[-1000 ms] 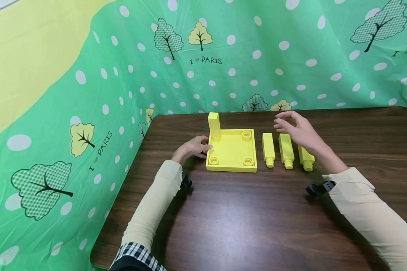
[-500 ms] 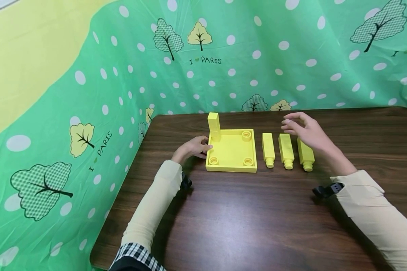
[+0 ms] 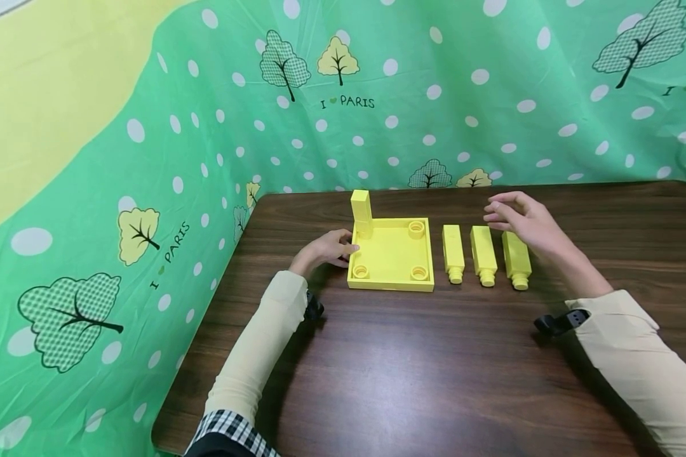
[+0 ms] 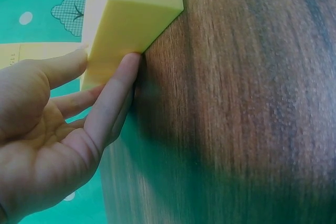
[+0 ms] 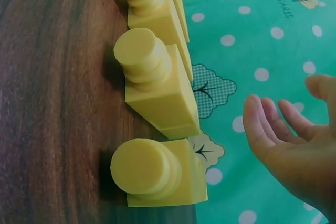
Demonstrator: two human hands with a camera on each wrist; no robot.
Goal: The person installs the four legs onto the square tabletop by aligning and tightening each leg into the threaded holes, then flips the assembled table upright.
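Note:
A square yellow toy tabletop (image 3: 389, 254) lies with its rimmed side up, showing round sockets (image 3: 416, 230) in three corners. At its far left corner one square leg (image 3: 362, 212) stands upright. My left hand (image 3: 328, 247) grips the left edge, thumb over the rim; the left wrist view shows the fingertips against the tabletop's outer wall (image 4: 134, 30). My right hand (image 3: 528, 225) hovers behind the rightmost loose leg (image 3: 517, 260), fingers loosely bent and holding nothing. In the right wrist view, this hand (image 5: 294, 150) is apart from the loose legs (image 5: 163, 93).
Three loose legs lie in a row right of the tabletop, round studs toward me, including the left one (image 3: 453, 254) and the middle one (image 3: 483, 256). The dark wooden table (image 3: 406, 368) ends at a green dotted cloth (image 3: 389, 139) behind and left.
My right hand has drawn back to the right from over the loose legs, uncovering more of the rightmost one. The left hand and the tabletop have stayed where they were.

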